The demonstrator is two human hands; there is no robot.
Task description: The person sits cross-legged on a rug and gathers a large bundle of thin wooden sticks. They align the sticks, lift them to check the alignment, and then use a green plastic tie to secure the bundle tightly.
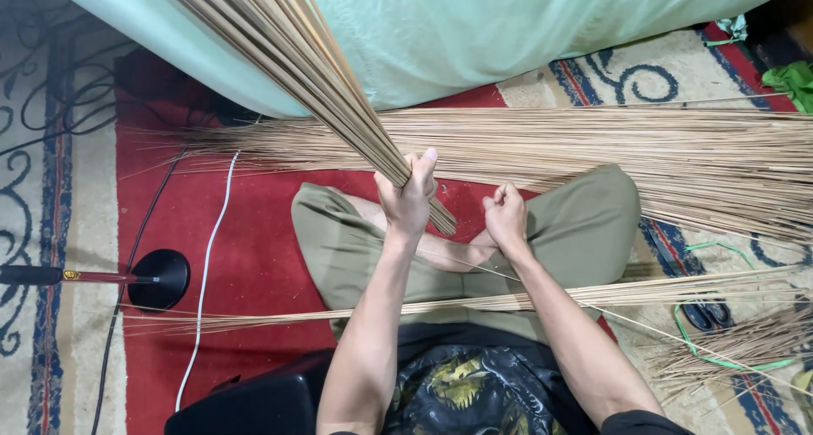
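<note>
My left hand (409, 193) is closed around the lower end of a thick bundle of long tan sticks (288, 54), which slants up and away to the upper left. My right hand (506, 215) is a closed fist just to the right of the bundle's end; a thin pale strand seems to run from it down to the right, but I cannot tell for sure. Both hands hover over my crossed legs in olive trousers (584, 232).
A wide loose heap of sticks (644, 160) lies across the red patterned carpet (246, 257) beyond my knees. A thinner row of sticks (474, 304) crosses my lap. Pale green cloth (508, 28) hangs behind. A black round stand (161, 278), a white cable (207, 257) and green string (720, 360) lie nearby.
</note>
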